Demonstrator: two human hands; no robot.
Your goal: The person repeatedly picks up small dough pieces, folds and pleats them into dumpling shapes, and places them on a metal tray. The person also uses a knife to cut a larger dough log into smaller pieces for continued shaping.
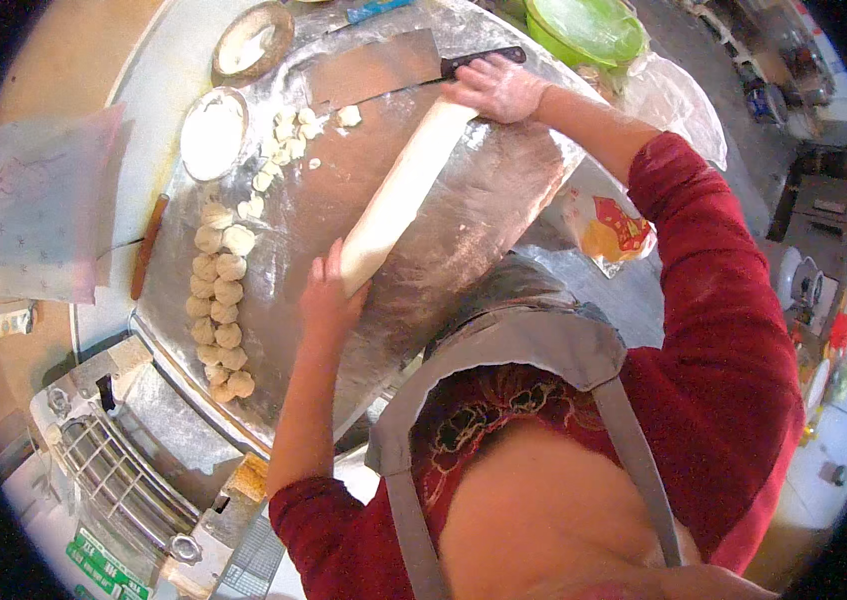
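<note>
A long, pale dough roll (408,191) lies slantwise on the floured metal worktop (281,262). My left hand (333,292) is around its near end. At the far end my right hand (498,88) lies over the dough, fingers bent onto it, close to the black handle of a cleaver (378,67). Left of the roll, small cut dough pieces (284,142) lie scattered. Below them, round dough balls (227,289) stand in two columns. A bowl of white flour (213,135) and a second bowl with white powder (254,41) stand at the upper left.
A thin wooden rolling pin (149,247) lies by the worktop's left edge. A roller machine (123,472) with a metal guard stands lower left. A green basin (588,30), a clear plastic bag (675,105) and a printed packet (611,229) are on the right.
</note>
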